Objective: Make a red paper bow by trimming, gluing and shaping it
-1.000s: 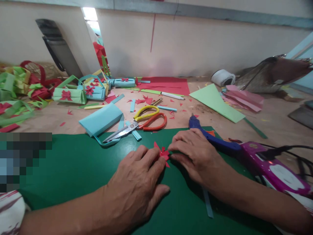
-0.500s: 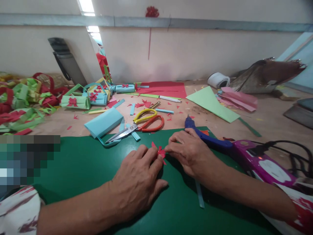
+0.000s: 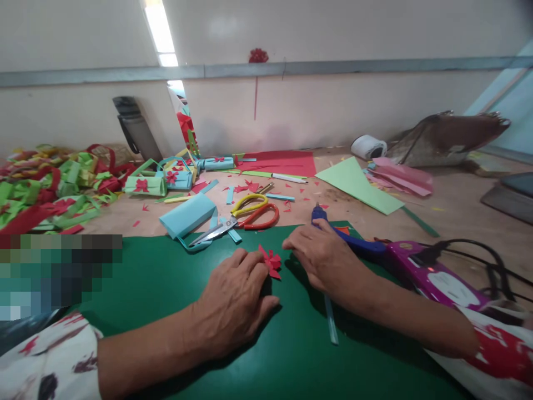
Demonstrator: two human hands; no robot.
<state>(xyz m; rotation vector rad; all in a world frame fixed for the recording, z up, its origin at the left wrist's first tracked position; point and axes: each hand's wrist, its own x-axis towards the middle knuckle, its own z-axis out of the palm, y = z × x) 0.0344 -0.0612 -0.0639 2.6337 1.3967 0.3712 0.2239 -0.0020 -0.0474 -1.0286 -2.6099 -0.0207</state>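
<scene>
A small red paper bow (image 3: 272, 263) lies on the green cutting mat (image 3: 154, 289). My left hand (image 3: 239, 294) has its fingertips closed on the bow's left edge, pinning it to the mat; its thumb sticks out below. Just right of the bow, my right hand (image 3: 318, 253) hovers with its fingers loosely stretched toward it, a small gap between them, and nothing visible in it. Behind that hand rests a hot glue gun (image 3: 358, 244) with a blue nozzle end and a purple body. A pale narrow strip (image 3: 331, 319) pokes out beneath my right wrist.
Scissors (image 3: 237, 222) with yellow and orange handles lie past the bow, against a folded light-blue paper piece (image 3: 189, 214). Small paper bags (image 3: 145, 185) and a colourful heap (image 3: 54, 183) fill the left. Green paper (image 3: 360, 183) and a glue-gun cable (image 3: 478, 250) are rightward.
My right fingers have let go of the bow and drawn back a little to the right. More of the bow shows. My left hand still holds its left side; the camera view has tilted up.
</scene>
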